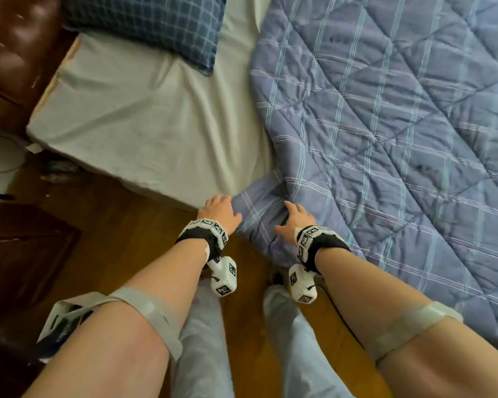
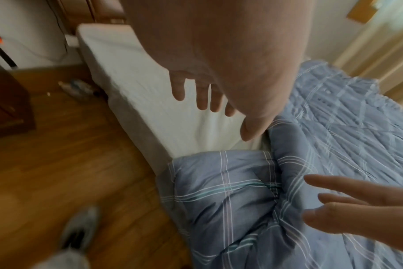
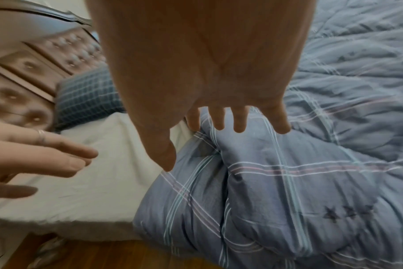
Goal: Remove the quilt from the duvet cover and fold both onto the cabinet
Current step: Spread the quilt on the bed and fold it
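Bed (image 1: 144,119), plaid quilt (image 1: 385,124), open hands

The quilt (image 1: 385,133) is soft matt cloth, blue-grey with pale woven stripes, stitched in puffy diamonds and creased at the corner. The sheet (image 1: 144,116) is plain white cloth, matt and lightly wrinkled. The pillow (image 1: 156,27) is dark blue checked fabric. The headboard (image 1: 15,47) looks like glossy brown leather, tufted with buttons. The floor (image 1: 121,214) is smooth wood with a slight sheen. The cabinet (image 1: 20,254) is dark polished wood.
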Available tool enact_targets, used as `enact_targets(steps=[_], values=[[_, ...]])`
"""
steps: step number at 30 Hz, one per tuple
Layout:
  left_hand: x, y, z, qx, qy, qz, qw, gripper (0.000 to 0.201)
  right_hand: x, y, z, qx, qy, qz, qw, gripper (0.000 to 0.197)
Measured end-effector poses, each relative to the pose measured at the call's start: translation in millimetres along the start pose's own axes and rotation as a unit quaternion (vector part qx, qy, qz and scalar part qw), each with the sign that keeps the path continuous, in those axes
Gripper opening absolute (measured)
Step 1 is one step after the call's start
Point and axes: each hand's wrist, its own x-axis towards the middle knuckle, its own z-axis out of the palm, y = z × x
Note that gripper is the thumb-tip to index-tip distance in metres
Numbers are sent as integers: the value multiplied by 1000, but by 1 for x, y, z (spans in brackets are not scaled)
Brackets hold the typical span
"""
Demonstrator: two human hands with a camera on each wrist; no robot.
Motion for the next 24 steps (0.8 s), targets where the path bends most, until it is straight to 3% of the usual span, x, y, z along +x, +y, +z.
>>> enact_targets(steps=[2,7,9,11,14,20,24], values=[[48,0,22,-39,-26,-7,999,68,40,-1,15,8,15,20,1000,87],[140,-1,69,-160,-89,-23,983,100,102,-11,55,22,38,104,994,89],[150,-4,76,-151,-132,-10,980,86,104,-19,68,12,44,126,991,87],[148,-8,71,-100,-158,32,982,64,99,-23,72,21,60,132,989,85],[129,-26,43,-80,-173,67,979,49,79,-28,65,67,63,139,986,86],[71,-138,-25,-118,-172,5,978,47,22,-113,43,144,31,122,982,83],[18,-173,-69,-161,-138,18,977,46,-15,-194,32,156,19,59,986,78]])
